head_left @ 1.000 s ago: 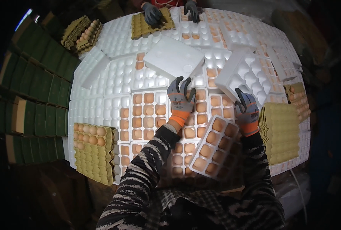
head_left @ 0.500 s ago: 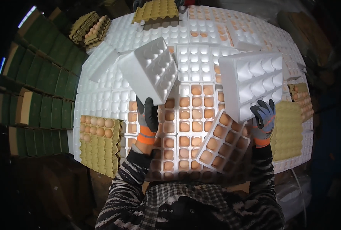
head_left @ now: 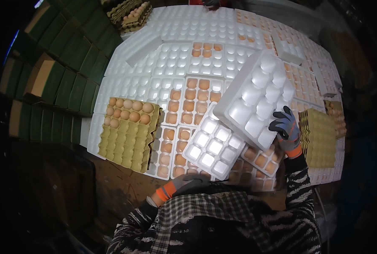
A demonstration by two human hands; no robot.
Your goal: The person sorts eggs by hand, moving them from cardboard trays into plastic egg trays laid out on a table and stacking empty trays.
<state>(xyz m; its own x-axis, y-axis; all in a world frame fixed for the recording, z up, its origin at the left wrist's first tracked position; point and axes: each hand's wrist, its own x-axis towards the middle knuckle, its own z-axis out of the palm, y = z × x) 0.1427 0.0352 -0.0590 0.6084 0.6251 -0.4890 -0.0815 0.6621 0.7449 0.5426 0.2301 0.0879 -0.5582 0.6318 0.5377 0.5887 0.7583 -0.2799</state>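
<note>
My right hand (head_left: 286, 129), in a grey and black glove with an orange cuff, grips the right edge of a thick white foam egg tray (head_left: 256, 99), tilted above the table with its cups showing. A second white foam egg tray (head_left: 215, 146) with bare cups lies askew beneath it, over trays filled with brown eggs. My left hand (head_left: 188, 183), gloved alike, is low in front of my body at the table's near edge. Its dark fingers reach rightward, apparently holding nothing, just below the trays. A foam tray of brown eggs (head_left: 262, 161) shows partly under the held one.
White foam trays (head_left: 171, 57), some with eggs, cover the table. A stack of yellowish pulp trays with eggs (head_left: 127, 135) stands left, another pulp stack (head_left: 320, 139) right. Green cartons (head_left: 65, 80) line the left side. Another person's gloved hand (head_left: 212, 4) shows at the far edge.
My left hand has left its foam tray and dropped toward my body; a bare foam tray now lies over the egg trays. My right hand's tray has swung leftward. The view has shifted.
</note>
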